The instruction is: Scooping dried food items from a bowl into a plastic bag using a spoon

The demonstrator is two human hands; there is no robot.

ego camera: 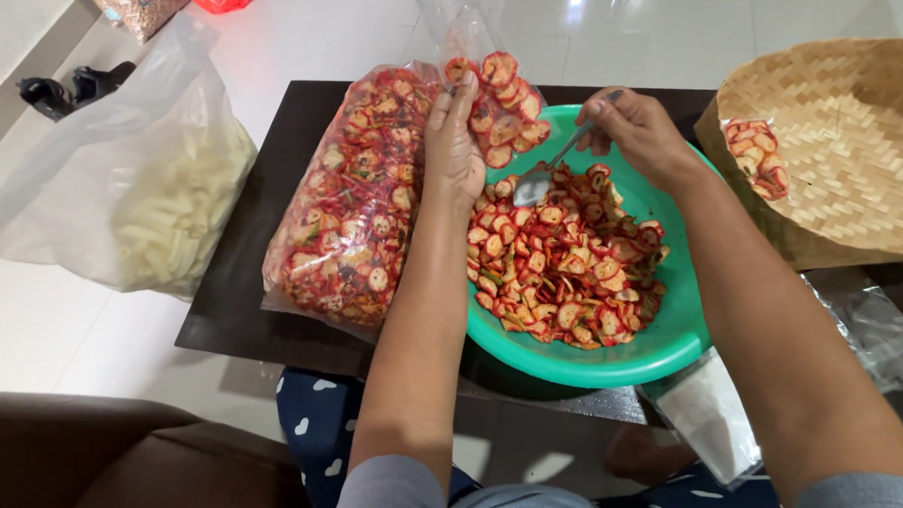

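1. Now left hand (pixel 455 144), grip clamped on small clear bag (pixel 496 102) of red chips, above green bowl (pixel 665 342) rim on bench (pixel 228 312).
2. Right hand (pixel 639 129), grip closed on spoon (pixel 549 172); long axis slanting down-left, scoop just below the bag, nearer the left hand.

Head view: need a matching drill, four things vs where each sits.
Things:
1. spoon
2. small bag
3. big chip bag
4. woven basket

Places:
A. lying on the dark table, left of the green bowl
B. held up in the left hand, partly filled with chips
C. at the far right, with a small packet of chips inside
D. in the right hand, its scoop over the chips in the bowl

Pairs: 1-D, 2-B, 3-A, 4-C
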